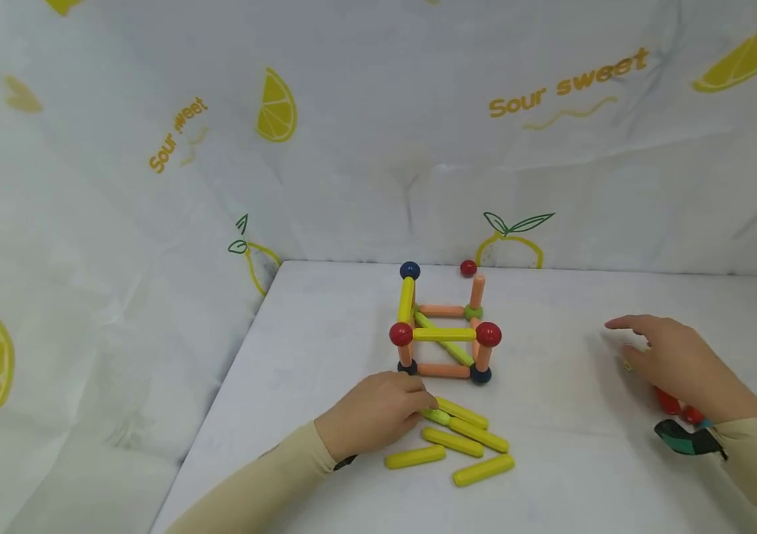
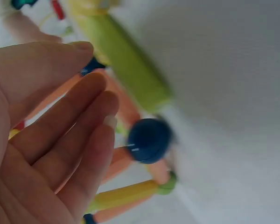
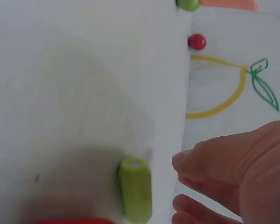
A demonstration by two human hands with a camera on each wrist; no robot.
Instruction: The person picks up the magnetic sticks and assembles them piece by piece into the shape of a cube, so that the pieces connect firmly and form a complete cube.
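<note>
My left hand (image 1: 378,412) is over the left end of a light green stick (image 1: 437,417), thumb and fingers parted. In the left wrist view that green stick (image 2: 130,65) lies just beyond the thumb tip, with nothing gripped. Behind this hand stands a frame of orange sticks (image 1: 443,371), yellow sticks (image 1: 445,335) and red, blue and green balls, with a green stick (image 1: 446,341) slanting across it. On the right, my right hand (image 1: 678,363) hovers with its index finger extended. Below it lies a short green stick (image 3: 136,191); red pieces (image 1: 667,401) are partly hidden under the wrist.
Several yellow sticks (image 1: 453,442) lie loose in front of the frame. A red ball (image 1: 468,268) sits at the table's back edge, near an upright orange stick (image 1: 477,293). A white lemon-print cloth (image 1: 378,185) rises behind the white table (image 1: 565,475).
</note>
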